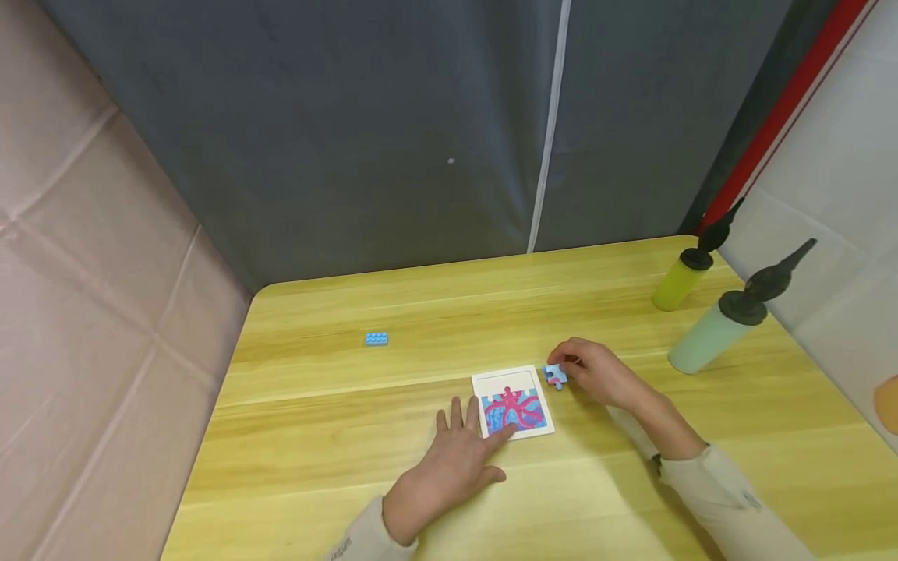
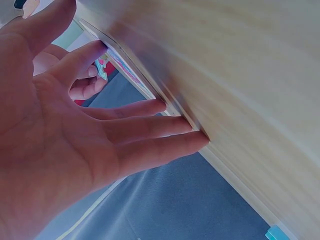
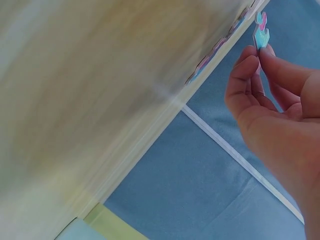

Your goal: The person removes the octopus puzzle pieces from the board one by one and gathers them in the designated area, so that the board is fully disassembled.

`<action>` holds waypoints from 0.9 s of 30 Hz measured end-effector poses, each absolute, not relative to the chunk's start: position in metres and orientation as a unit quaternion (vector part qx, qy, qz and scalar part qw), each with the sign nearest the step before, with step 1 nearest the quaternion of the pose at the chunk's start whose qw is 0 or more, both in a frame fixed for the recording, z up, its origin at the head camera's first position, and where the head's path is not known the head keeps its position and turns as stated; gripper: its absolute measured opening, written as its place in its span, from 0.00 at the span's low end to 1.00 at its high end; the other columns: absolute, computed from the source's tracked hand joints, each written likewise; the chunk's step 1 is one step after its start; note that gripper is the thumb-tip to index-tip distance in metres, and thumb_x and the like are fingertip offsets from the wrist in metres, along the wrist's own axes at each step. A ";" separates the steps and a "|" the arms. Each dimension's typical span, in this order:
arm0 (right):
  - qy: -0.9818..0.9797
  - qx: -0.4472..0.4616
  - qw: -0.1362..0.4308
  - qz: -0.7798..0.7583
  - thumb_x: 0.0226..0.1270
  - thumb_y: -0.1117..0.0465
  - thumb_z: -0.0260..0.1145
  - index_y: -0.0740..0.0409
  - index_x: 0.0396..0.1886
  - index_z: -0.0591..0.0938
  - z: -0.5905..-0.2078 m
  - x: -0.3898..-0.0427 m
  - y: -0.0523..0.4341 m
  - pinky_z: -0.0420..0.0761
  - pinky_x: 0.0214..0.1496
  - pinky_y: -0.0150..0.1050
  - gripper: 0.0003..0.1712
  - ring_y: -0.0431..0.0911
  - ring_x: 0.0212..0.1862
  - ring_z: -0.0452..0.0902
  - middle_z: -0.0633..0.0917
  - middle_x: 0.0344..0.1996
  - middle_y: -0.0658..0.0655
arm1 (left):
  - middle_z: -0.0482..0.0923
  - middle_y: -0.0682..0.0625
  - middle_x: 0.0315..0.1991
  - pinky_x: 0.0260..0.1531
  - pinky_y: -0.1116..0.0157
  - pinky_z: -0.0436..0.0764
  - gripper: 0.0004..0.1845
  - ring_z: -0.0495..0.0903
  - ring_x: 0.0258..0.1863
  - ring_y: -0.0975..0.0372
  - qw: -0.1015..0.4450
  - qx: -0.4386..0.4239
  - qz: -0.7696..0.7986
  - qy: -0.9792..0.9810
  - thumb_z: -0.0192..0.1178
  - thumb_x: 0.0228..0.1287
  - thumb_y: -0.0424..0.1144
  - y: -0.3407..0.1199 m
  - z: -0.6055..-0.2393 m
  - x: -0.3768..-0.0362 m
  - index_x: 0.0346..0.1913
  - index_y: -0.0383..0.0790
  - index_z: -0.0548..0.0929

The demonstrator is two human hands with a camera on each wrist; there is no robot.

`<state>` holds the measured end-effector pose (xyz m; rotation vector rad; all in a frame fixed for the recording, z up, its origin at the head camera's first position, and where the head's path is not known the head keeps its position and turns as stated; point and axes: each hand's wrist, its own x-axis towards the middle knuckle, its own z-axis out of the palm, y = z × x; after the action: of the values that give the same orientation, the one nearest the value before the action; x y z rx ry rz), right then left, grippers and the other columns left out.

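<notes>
A white puzzle tray [image 1: 502, 376] lies on the table, its lower part filled by a pink octopus picture [image 1: 514, 411] on blue. My left hand [image 1: 459, 458] is spread at the tray's lower left, one finger over the picture and the others by the left edge. In the left wrist view its fingers [image 2: 150, 128] are straight, with tips at the table and tray. Just right of the tray, my right hand [image 1: 595, 372] pinches a blue and pink puzzle piece [image 1: 555, 376] between thumb and fingers. The right wrist view shows this puzzle piece [image 3: 260, 34] held above the tabletop.
A blue toy brick [image 1: 376, 339] sits at the back left. Two bottles with black tops, one yellow-green [image 1: 677, 285] and one pale green [image 1: 708, 339], stand at the right. In the right wrist view, coloured jagged-edged pieces [image 3: 216, 53] lie along the tabletop. A grey curtain [image 1: 393, 140] hangs behind.
</notes>
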<state>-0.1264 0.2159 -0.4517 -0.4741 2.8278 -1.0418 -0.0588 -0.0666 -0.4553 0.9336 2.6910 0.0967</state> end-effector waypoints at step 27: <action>0.928 -0.137 0.044 -0.343 0.73 0.72 0.62 0.57 0.42 0.87 -0.451 -0.122 0.228 0.81 0.46 0.39 0.10 0.44 0.41 0.78 0.86 0.38 0.52 | 0.60 0.27 0.77 0.67 0.35 0.71 0.37 0.60 0.75 0.28 0.150 0.326 0.028 0.933 0.63 0.67 0.63 -0.066 -0.453 -0.058 0.77 0.69 0.66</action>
<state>-0.1221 0.2284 -0.4510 -0.4180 2.8364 -1.0483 -0.0582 -0.0664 -0.4535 0.9356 2.6801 0.0802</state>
